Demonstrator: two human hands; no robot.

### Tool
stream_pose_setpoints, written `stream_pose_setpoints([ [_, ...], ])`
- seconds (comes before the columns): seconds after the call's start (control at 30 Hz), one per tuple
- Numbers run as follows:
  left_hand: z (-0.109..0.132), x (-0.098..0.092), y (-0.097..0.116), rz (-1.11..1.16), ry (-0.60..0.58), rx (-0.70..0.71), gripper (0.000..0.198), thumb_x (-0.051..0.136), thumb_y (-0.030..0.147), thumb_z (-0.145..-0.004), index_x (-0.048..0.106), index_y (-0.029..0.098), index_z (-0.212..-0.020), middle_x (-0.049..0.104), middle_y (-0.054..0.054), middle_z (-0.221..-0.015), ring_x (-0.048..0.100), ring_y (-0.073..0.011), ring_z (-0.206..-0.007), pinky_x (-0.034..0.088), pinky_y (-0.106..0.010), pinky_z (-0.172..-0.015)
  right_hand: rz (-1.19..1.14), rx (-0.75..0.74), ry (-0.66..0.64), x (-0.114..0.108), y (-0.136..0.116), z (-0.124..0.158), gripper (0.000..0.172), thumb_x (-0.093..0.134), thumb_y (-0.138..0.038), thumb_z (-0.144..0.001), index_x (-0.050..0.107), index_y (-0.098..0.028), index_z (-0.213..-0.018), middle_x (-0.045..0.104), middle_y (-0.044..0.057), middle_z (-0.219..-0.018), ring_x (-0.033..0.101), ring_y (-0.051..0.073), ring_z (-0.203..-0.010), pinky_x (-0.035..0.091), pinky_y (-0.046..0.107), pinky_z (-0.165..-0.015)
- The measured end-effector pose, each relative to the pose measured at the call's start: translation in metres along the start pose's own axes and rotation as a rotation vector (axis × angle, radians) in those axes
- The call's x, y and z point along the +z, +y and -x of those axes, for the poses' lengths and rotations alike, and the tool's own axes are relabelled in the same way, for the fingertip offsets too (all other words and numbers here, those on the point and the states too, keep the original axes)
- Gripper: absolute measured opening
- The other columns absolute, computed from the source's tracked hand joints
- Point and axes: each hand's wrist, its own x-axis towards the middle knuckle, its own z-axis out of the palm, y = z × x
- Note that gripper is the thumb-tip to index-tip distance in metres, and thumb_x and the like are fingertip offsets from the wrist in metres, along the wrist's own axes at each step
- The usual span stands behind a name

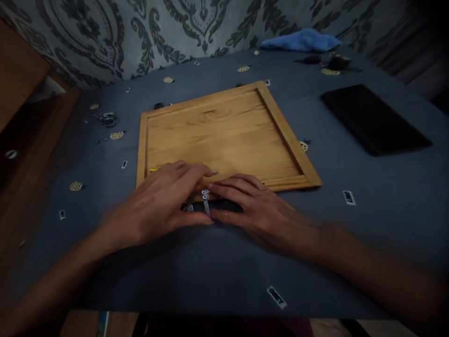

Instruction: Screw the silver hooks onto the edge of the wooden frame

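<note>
A framed wooden cabinet door (213, 131) lies flat on the blue tablecloth in front of me. At its near edge sits a metal hinge (205, 196), with a screw head showing on it. My left hand (157, 201) curls around the hinge from the left, fingers over the door's edge and thumb at the hinge's lower end. From the right, my right hand (256, 206) presses its fingertips and thumb against the same hinge. Behind my left fingers, a yellow strip (155, 169) and a thin metal tip (214, 172) show; what lies between them is hidden.
Left of the door lies another metal hinge (107, 119). A black flat slab (375, 119) rests at the right. Farther back are a blue cloth (303, 40) and a dark, blurred object (331, 61). Wooden furniture (24, 70) borders the left; patterned wallpaper stands behind.
</note>
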Motion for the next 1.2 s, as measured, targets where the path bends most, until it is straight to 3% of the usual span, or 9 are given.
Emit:
stream_pose_setpoints([
  [0.1,0.001,0.008,0.003,-0.071,0.01,-0.022,0.054,0.078,0.045,-0.083,0.049,0.025,-0.124,0.066,-0.01,-0.122,0.062,-0.0336,-0.113,0.053,-0.043,-0.084,-0.006,0.002,0.011,-0.001,-0.001,-0.001,0.024,0.051,-0.021,-0.104,0.07,-0.022,-0.118,0.065,0.012,-0.132,0.054,0.025,-0.124,0.047,0.049,-0.102],
  [0.3,0.0,0.014,0.01,-0.024,-0.01,-0.018,0.051,0.075,0.033,-0.087,0.046,0.026,-0.128,0.067,-0.008,-0.123,0.063,-0.0304,-0.116,0.051,-0.041,-0.089,0.009,0.0,0.038,0.0,-0.001,-0.002,0.024,0.048,-0.023,-0.105,0.07,-0.021,-0.115,0.065,0.012,-0.131,0.052,0.026,-0.125,0.048,0.049,-0.1],
  [0.4,0.0,0.007,0.008,-0.013,-0.023,0.002,0.05,0.073,0.041,-0.088,0.047,0.026,-0.129,0.066,-0.008,-0.125,0.063,-0.0298,-0.115,0.051,-0.04,-0.089,0.003,0.013,0.031,0.0,-0.002,-0.001,0.024,0.049,-0.022,-0.105,0.07,-0.022,-0.117,0.064,0.012,-0.129,0.052,0.026,-0.123,0.049,0.048,-0.099],
  [0.5,0.0,-0.008,-0.009,-0.03,0.019,0.019,0.043,0.058,0.053,-0.096,0.051,0.025,-0.128,0.066,-0.007,-0.119,0.063,-0.028,-0.11,0.049,-0.039,-0.089,0.022,0.021,-0.001,-0.002,-0.003,-0.001,0.029,0.048,-0.015,-0.103,0.067,-0.022,-0.124,0.062,0.013,-0.128,0.052,0.026,-0.118,0.049,0.047,-0.098],
  [0.57,0.0,-0.018,-0.026,-0.119,0.067,-0.026,0.033,0.05,0.049,-0.1,0.056,0.023,-0.12,0.066,-0.007,-0.113,0.062,-0.0274,-0.106,0.048,-0.038,-0.086,0.043,0.019,-0.001,-0.003,-0.003,-0.001,0.033,0.045,-0.012,-0.102,0.065,-0.022,-0.126,0.061,0.012,-0.124,0.052,0.026,-0.114,0.049,0.046,-0.097],
  [0.77,-0.001,-0.019,-0.065,-0.146,-0.079,-0.102,0.02,0.048,0.036,-0.098,0.059,0.024,-0.109,0.062,-0.005,-0.107,0.059,-0.0246,-0.1,0.044,-0.035,-0.083,0.017,-0.002,0.006,-0.002,-0.001,-0.002,0.032,0.045,-0.011,-0.101,0.065,-0.02,-0.125,0.06,0.013,-0.119,0.049,0.027,-0.113,0.047,0.046,-0.098],
  [0.9,0.001,-0.021,-0.061,-0.12,-0.128,-0.107,0.02,0.046,0.038,-0.1,0.055,0.021,-0.096,0.062,-0.004,-0.099,0.058,-0.0204,-0.088,0.042,-0.031,-0.074,0.012,0.009,0.009,-0.003,-0.002,-0.001,0.031,0.048,-0.009,-0.099,0.065,-0.02,-0.123,0.06,0.012,-0.116,0.048,0.027,-0.113,0.045,0.046,-0.101],
  [1.03,0.006,-0.037,-0.049,-0.116,-0.141,-0.105,0.024,0.044,0.039,-0.101,0.057,0.021,-0.092,0.063,0.0,-0.084,0.058,-0.0174,-0.075,0.039,-0.028,-0.065,0.006,0.007,0.022,-0.004,-0.003,-0.002,0.029,0.049,-0.01,-0.1,0.066,-0.02,-0.122,0.061,0.011,-0.112,0.049,0.025,-0.108,0.044,0.044,-0.101],
  [1.2,0.015,-0.052,-0.032,-0.145,0.045,-0.006,0.026,0.05,0.045,-0.1,0.064,0.024,-0.101,0.066,0.002,-0.092,0.064,-0.0153,-0.079,0.044,-0.024,-0.069,0.021,-0.001,0.021,-0.005,-0.003,-0.002,0.03,0.05,-0.009,-0.099,0.067,-0.019,-0.122,0.061,0.011,-0.111,0.049,0.024,-0.105,0.045,0.043,-0.097],
])
